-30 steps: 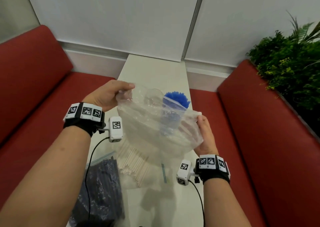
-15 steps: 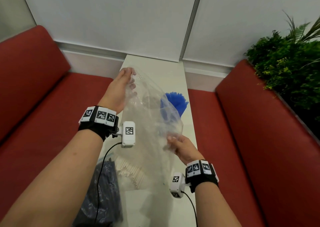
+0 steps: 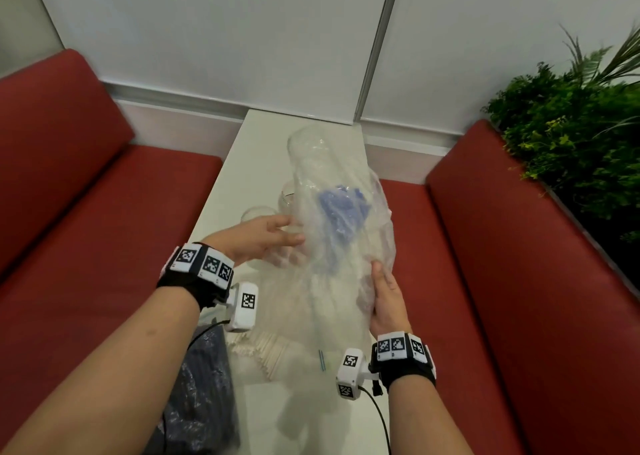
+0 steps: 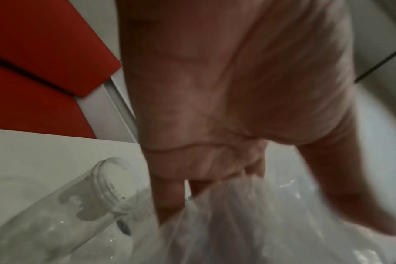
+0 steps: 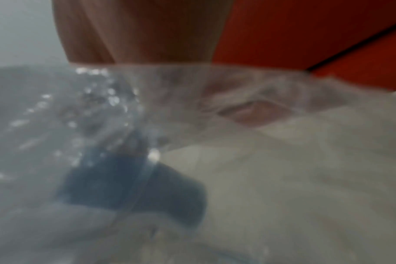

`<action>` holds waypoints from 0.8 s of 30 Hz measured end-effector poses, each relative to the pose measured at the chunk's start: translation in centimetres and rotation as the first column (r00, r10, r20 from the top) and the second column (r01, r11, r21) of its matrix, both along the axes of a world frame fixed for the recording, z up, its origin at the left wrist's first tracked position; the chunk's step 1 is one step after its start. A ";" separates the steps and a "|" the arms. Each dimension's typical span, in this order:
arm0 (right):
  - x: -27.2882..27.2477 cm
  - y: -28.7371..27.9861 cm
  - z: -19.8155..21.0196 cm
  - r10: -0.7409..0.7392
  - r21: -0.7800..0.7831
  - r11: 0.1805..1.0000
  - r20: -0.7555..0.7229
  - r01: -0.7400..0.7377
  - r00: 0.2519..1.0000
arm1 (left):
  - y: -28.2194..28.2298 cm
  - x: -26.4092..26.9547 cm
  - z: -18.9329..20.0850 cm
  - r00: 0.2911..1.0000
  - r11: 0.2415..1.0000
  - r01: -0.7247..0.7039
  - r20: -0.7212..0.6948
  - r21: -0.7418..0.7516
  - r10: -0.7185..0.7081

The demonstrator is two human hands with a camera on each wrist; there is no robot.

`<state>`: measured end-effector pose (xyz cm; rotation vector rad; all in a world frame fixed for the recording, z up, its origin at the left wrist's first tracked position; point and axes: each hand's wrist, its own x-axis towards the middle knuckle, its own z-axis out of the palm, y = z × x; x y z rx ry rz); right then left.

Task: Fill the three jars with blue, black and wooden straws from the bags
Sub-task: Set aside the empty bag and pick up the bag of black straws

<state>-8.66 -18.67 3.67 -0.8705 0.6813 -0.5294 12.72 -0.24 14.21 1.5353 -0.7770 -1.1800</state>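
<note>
At the near end of the long white counter (image 3: 225, 163), a see-through bag of black straws (image 3: 204, 385) is laid flat on the left. Just beside it, a heap of pale wooden straws (image 3: 263, 347) is spread out, and one loose blue straw (image 3: 321, 360) is seen by itself to the right of the heap. Above these, a big crinkly clear plastic bag (image 3: 343, 246) is held up between the two hands. The right hand (image 3: 386, 298) is placed on the bag's near right side, with the thumb laid over the plastic; in the right wrist view the plastic is draped over the fingers, but the picture is too blurry to tell if it is gripped. The left hand (image 3: 258, 238) is put against the bag's left side with the fingers stretched out, and in the left wrist view the plastic is touched by the fingertips (image 4: 170, 198). Behind the bag, a bunch of blue straws (image 3: 341, 208) standing in a jar is seen through the plastic. Two more clear glass jars (image 3: 258, 212) are seen just past the left hand, with nothing seen inside them. Red padded seats (image 3: 86, 194) are set along both sides of the counter, and a leafy green plant (image 3: 575, 135) is seen far off on the right, by the white wall (image 3: 214, 38).
</note>
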 end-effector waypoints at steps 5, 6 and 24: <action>-1.6 -1.1 0.1 0.091 0.014 0.996 0.019 -0.091 0.996 | 0.2 1.5 -1.2 0.901 0.934 -0.351 0.251 -0.059 0.355; -1.8 -1.4 0.2 0.058 0.017 0.998 0.041 -0.058 0.998 | 0.6 1.9 -1.7 0.894 0.934 -0.352 0.274 -0.060 0.355; -4.4 -5.3 3.4 -0.080 -0.531 0.848 -0.121 0.004 0.990 | 0.6 1.0 0.6 0.800 0.991 -0.026 0.592 -0.131 0.099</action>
